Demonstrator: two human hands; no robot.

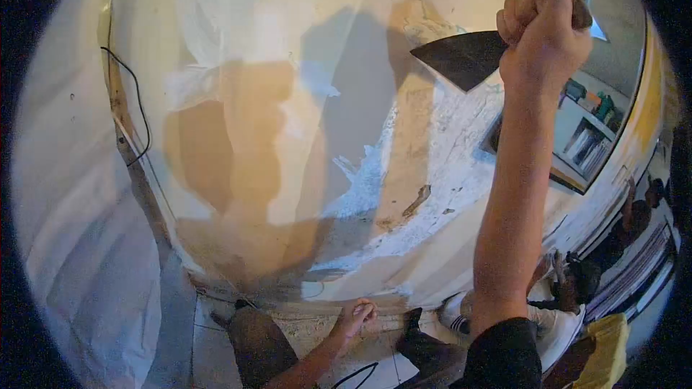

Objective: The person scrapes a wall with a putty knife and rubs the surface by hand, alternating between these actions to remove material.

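Note:
My right hand [544, 29] is raised at the upper right, fist closed round the handle of a wide putty knife [461, 57]. Its dark, flared blade points left and overlaps the wall [252, 0], which carries cream, tan, grey and white patches. Rough, flaking white areas show below the blade, with a small dark gouge [418, 202] among them. Low in the view, my left hand [357, 317] hangs near the foot of the wall with its fingers curled in, no object showing in it.
A dark-framed opening [598, 115] lies right of my forearm. Pale sheeting [86, 274] covers the left side, beside a loose black cable [144, 112]. Other people, one in a white garment [559, 331], are at lower right near a yellow cloth [605, 349]. Floor tiles [209, 346] show below.

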